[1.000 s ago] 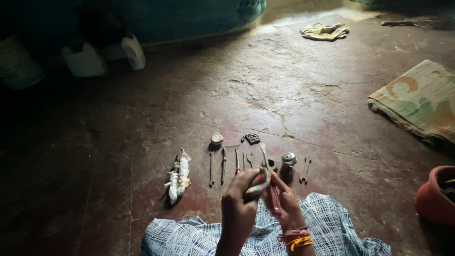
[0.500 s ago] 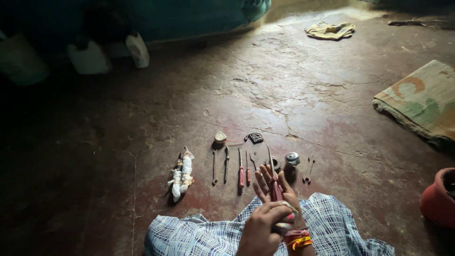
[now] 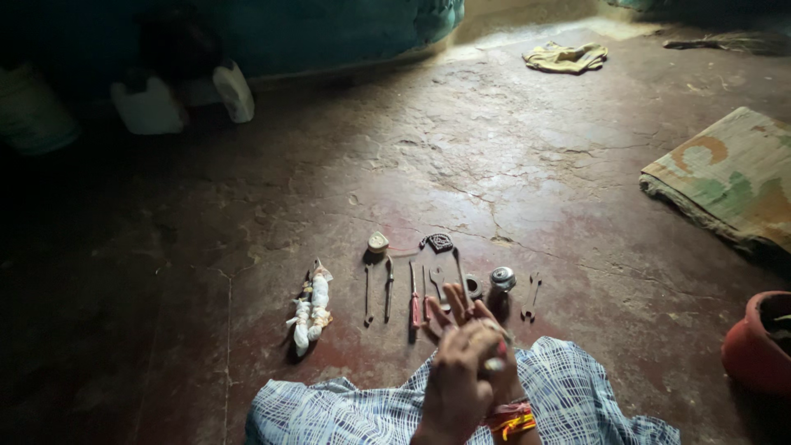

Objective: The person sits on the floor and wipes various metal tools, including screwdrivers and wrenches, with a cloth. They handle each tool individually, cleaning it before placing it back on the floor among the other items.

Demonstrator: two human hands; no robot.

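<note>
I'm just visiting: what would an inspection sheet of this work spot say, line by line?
Surface: cracked reddish floor.
Job's things: thin tool held in the hands; row of small tools laid out ahead.
Clutter: twisted rag bundle, metal cap.
Hands: left hand over right hand, fingers spread.
Cables: nothing seen.
Surroundings: mat, clay pot, white jugs, yellow cloth.
</note>
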